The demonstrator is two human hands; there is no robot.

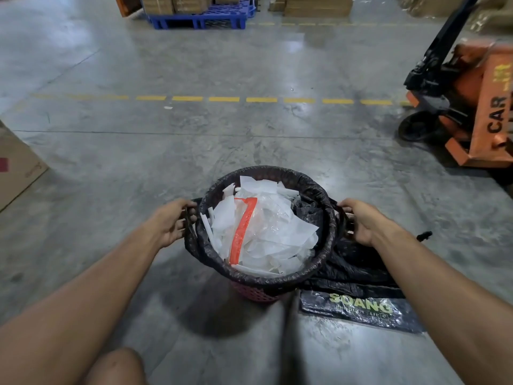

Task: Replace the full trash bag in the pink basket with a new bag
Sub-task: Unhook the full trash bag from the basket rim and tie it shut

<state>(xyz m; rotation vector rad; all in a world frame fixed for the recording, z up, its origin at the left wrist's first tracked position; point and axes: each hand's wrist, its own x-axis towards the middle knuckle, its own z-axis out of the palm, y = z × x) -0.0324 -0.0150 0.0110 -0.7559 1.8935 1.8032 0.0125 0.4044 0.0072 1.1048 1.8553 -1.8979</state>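
Concrete warehouse floor, grey and scuffed, crossed by a dashed yellow line. Pink basket stands on the floor, central and near the person, upright. Black trash bag lines it, folded over the rim so only the perforated pink base shows. Bag is full to the rim with white paper and clear plastic scraps; 1 orange strip lies across them. Left hand is closed around the bag's loop on the basket's left side. Right hand is closed around the matching loop on the right side. Just right of the basket, touching its base, a loose black bag lies crumpled on a flat pack of bags with pale lettering. Orange pallet truck is parked at the right edge. Blue pallet with stacked cartons sits at the far edge. Cardboard box at the left edge.
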